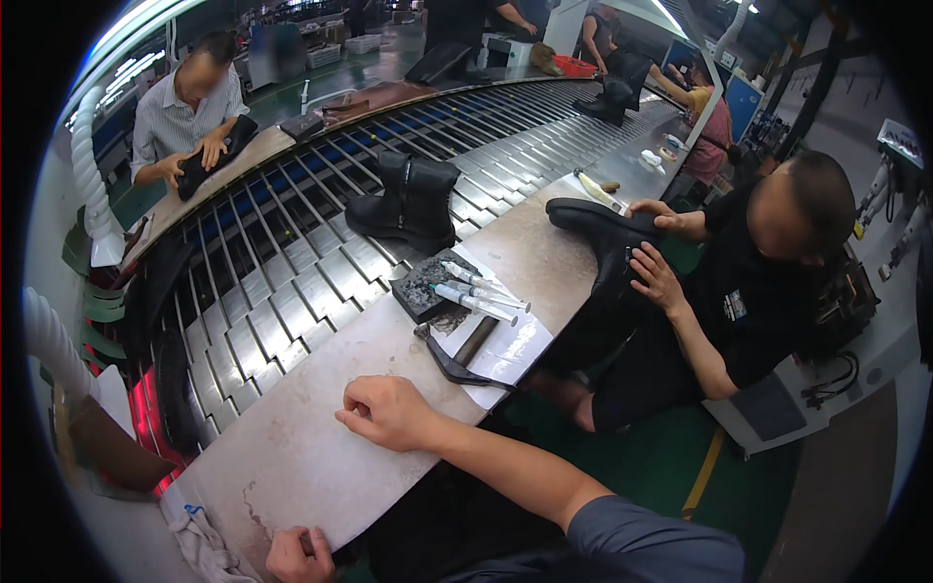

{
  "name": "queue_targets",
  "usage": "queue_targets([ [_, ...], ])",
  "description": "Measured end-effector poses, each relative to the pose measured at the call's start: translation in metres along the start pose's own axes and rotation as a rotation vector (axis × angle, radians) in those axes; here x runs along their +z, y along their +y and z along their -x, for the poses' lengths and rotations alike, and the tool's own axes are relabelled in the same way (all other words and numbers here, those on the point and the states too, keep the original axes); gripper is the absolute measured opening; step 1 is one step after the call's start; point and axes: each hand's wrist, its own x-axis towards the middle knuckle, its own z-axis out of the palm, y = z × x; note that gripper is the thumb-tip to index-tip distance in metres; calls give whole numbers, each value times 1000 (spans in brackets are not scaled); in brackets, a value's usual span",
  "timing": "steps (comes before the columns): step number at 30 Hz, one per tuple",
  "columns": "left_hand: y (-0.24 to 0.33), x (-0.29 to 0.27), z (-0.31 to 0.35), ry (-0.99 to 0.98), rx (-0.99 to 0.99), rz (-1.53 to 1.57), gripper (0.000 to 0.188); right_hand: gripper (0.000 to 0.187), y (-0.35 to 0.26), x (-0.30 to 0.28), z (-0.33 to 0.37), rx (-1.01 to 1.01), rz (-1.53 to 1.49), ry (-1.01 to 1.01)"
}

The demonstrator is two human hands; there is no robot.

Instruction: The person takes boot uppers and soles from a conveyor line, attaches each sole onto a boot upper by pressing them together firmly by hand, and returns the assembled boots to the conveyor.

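My right hand [391,414] rests loosely curled on the pale worktable [292,442], its fingers bent in with nothing visible in them. Lower down, my left hand [299,556] lies at the table's near edge, fingers curled and partly cut off by the picture's rim. Beyond my right hand, several syringes [476,299] with clear barrels lie across a dark, rough block [426,289] and a white sheet [525,342]. Beside them are a short dark cylinder [475,340] and a bent black tool [449,363]. Neither hand touches these things.
A slatted metal conveyor [292,316] curves past the table, carrying a black boot [406,202] and more boots [614,100] farther off. At right, a seated co-worker holds a black boot [604,228]; another handles a shoe [216,155] at far left. A white cloth [199,544] hangs nearby.
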Motion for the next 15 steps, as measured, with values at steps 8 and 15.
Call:
queue_targets([
  [8,-3,2,8,-56,-35,2,32,24,-3,-2,1,21,-2,3],
  [15,-30,10,21,-133,-125,131,32,24,-5,13,-3,10,-26,6],
])
